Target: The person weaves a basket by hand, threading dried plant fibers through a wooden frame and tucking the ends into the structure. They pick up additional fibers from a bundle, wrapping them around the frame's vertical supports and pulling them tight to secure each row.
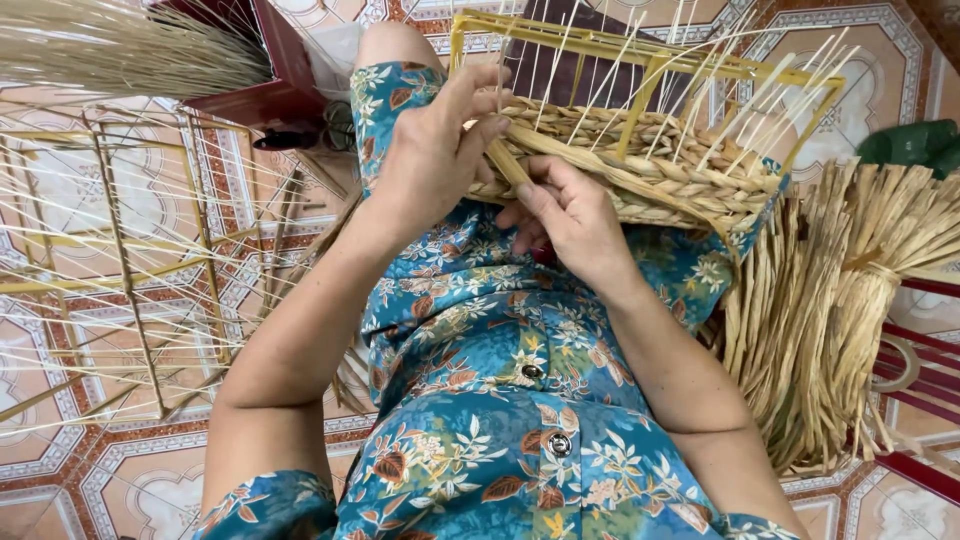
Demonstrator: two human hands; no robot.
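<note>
A half-woven basket point(650, 150) rests on my lap, a yellow wire frame with pale upright reeds and a band of braided straw along its lower edge. My left hand point(430, 150) grips the near left corner of the woven band, fingers curled over a straw strand point(508, 160). My right hand point(570, 215) is just below the band, pinching the same strand between thumb and fingers. I wear a blue floral dress point(500, 380).
A thick bundle of dried straw point(830, 320) lies at my right. Another yellow wire frame with thin reeds point(120, 260) stands on the patterned tile floor at my left. A sheaf of pale reeds point(110, 45) and a dark red box point(270, 70) sit at top left.
</note>
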